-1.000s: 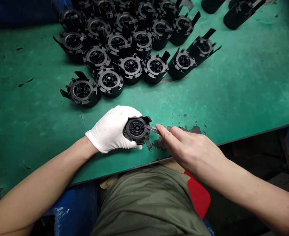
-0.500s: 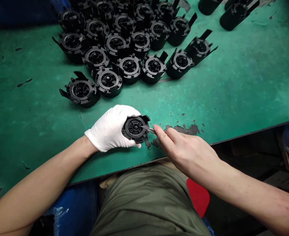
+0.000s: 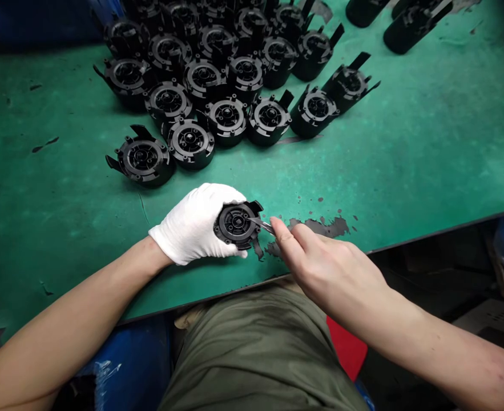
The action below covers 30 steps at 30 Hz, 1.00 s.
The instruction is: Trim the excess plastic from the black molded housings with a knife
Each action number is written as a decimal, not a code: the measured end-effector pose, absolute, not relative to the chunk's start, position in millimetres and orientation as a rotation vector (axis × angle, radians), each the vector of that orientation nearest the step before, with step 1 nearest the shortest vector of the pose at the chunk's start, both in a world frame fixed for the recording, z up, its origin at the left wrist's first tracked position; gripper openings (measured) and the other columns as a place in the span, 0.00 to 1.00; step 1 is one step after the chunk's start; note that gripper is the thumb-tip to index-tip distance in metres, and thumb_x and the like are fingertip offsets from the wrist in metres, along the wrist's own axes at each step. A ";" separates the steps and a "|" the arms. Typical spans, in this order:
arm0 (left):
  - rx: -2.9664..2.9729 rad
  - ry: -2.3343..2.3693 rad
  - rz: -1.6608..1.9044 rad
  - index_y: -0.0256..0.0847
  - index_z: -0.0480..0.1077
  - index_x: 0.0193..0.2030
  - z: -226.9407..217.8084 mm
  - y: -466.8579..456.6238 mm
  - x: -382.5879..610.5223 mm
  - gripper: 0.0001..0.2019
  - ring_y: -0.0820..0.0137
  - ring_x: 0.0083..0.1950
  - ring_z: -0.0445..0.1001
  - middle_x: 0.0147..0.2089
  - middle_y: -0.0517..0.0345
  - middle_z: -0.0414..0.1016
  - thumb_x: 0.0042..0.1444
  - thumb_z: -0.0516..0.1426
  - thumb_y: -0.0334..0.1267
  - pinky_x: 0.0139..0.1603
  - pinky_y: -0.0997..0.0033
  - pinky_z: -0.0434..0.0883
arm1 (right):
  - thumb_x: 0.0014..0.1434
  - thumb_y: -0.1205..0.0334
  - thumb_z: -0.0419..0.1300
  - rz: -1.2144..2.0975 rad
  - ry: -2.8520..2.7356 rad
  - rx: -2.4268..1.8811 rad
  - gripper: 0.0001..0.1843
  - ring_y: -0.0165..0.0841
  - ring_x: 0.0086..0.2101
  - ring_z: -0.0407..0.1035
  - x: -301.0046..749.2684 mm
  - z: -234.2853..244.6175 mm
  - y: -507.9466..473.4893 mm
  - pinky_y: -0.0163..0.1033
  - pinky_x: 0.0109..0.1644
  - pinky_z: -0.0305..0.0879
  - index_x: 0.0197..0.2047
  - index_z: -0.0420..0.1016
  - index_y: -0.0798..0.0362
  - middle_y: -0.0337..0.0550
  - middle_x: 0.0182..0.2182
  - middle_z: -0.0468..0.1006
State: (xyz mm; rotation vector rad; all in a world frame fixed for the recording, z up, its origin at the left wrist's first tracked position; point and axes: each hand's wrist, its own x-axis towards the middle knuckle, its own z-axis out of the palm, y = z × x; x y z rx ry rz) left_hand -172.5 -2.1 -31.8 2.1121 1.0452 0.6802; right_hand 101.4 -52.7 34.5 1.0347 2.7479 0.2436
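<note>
My left hand (image 3: 198,224), in a white glove, is wrapped round a round black plastic housing (image 3: 238,222). The housing's ringed end with a ribbed centre faces up, and a short tab sticks out at its upper right. My bare right hand (image 3: 315,251) grips a slim metal scalpel (image 3: 263,225), most of its handle hidden by the fingers. Its pointed blade reaches over the right part of the housing's ringed face, near a small round boss. Whether the tip touches the plastic I cannot tell.
Several similar black housings (image 3: 190,142) stand in a close group beyond my hands on the green tabletop (image 3: 406,148). A few more (image 3: 410,28) are at the far right. Dark worn patches (image 3: 329,227) mark the surface beside my right hand. The table's front edge runs close below both hands.
The blade tip has shifted very slightly outward over the housing's face. My left hand keeps the same hold, and the whole view has moved a little.
</note>
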 end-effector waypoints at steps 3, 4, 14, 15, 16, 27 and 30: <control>2.100 1.051 0.672 0.41 0.77 0.53 -31.6 -2.1 -172.3 0.37 0.53 0.51 0.83 0.50 0.50 0.85 0.44 0.80 0.61 0.55 0.56 0.76 | 0.57 0.80 0.60 0.274 2.737 1.015 0.36 0.34 0.24 0.70 95.3 39.3 -53.2 0.41 0.24 0.55 0.70 0.74 0.69 0.45 0.35 0.78; 2.105 1.053 0.678 0.41 0.77 0.53 -32.0 -2.4 -172.4 0.38 0.53 0.51 0.83 0.50 0.50 0.85 0.44 0.80 0.61 0.56 0.56 0.76 | 0.57 0.80 0.60 0.280 2.735 1.009 0.36 0.34 0.24 0.70 94.0 40.1 -53.4 0.41 0.24 0.56 0.70 0.74 0.69 0.45 0.35 0.77; 2.183 1.064 0.757 0.43 0.78 0.52 -35.0 -4.4 -173.1 0.37 0.52 0.52 0.84 0.52 0.49 0.84 0.45 0.78 0.67 0.56 0.56 0.77 | 0.57 0.81 0.56 0.265 2.780 0.925 0.36 0.37 0.27 0.75 95.3 38.5 -47.7 0.42 0.25 0.63 0.69 0.72 0.72 0.45 0.34 0.76; 2.184 1.061 0.758 0.43 0.78 0.51 -34.7 -4.2 -173.0 0.37 0.52 0.52 0.84 0.51 0.49 0.84 0.45 0.78 0.66 0.55 0.56 0.77 | 0.57 0.81 0.56 0.264 2.788 0.913 0.36 0.37 0.28 0.76 95.8 38.5 -46.8 0.43 0.25 0.64 0.69 0.72 0.72 0.45 0.34 0.76; 2.184 1.057 0.760 0.43 0.78 0.51 -34.4 -3.9 -172.9 0.37 0.52 0.52 0.84 0.51 0.49 0.84 0.44 0.78 0.66 0.55 0.56 0.77 | 0.57 0.81 0.55 0.263 2.792 0.904 0.36 0.37 0.28 0.76 96.5 38.6 -45.9 0.43 0.26 0.65 0.69 0.72 0.72 0.45 0.34 0.76; 2.147 1.052 0.744 0.43 0.78 0.48 -29.3 -3.0 -171.3 0.35 0.51 0.49 0.84 0.49 0.50 0.84 0.41 0.81 0.61 0.53 0.55 0.77 | 0.61 0.80 0.55 0.199 2.784 0.826 0.36 0.37 0.28 0.76 104.9 31.7 -36.8 0.43 0.26 0.60 0.72 0.68 0.71 0.45 0.35 0.77; 2.147 1.056 0.738 0.43 0.77 0.50 -30.9 -3.8 -172.7 0.37 0.51 0.51 0.84 0.50 0.50 0.84 0.39 0.82 0.59 0.55 0.54 0.77 | 0.63 0.79 0.55 0.154 2.773 0.811 0.35 0.36 0.28 0.76 107.0 32.5 -32.2 0.43 0.27 0.59 0.73 0.68 0.71 0.46 0.36 0.77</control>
